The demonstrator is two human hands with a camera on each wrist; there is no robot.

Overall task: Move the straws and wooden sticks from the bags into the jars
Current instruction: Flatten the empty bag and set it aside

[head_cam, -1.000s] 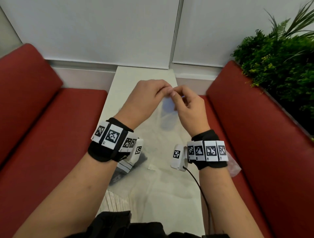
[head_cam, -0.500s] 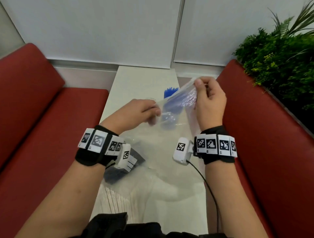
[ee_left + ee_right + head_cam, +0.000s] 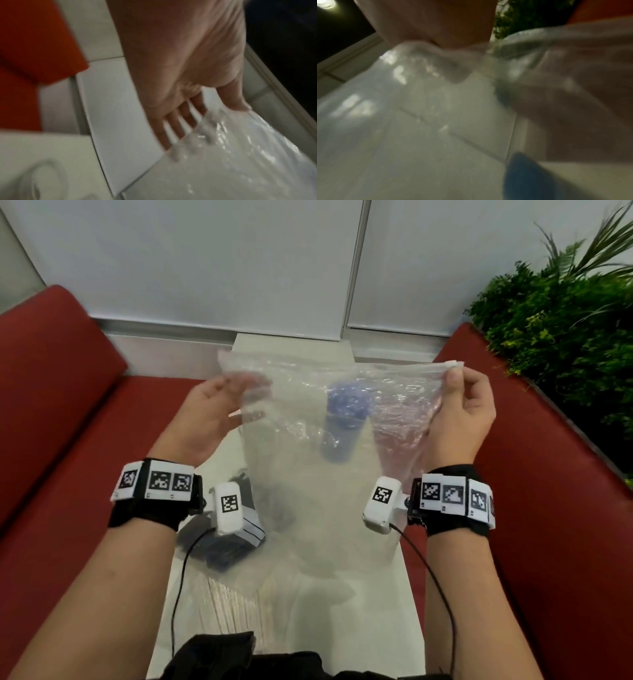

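I hold a big clear plastic bag point(image 3: 308, 474) spread wide above the white table point(image 3: 387, 611). My right hand point(image 3: 455, 378) pinches its top right corner. My left hand point(image 3: 246, 398) is at the bag's left edge with straight fingers point(image 3: 173, 129) whose tips show blurred through the film point(image 3: 240, 155). Blue straws point(image 3: 346, 419) stand upright behind the bag and show through it, and again as a blue blur point(image 3: 527, 175) under the film point(image 3: 428, 101). A bag of black straws point(image 3: 219, 546) and a bag of pale wooden sticks point(image 3: 233, 601) lie below my left wrist.
Red padded benches run along the table on the left point(image 3: 68, 440) and the right point(image 3: 548, 474). A green plant point(image 3: 565, 320) stands behind the right bench. A white wall point(image 3: 205, 268) closes the far end. Cables hang from both wrist cameras.
My hands were pinched together over the table's middle, then drew apart. The bag has been pulled wide between them, and the left hand's fingers have straightened.
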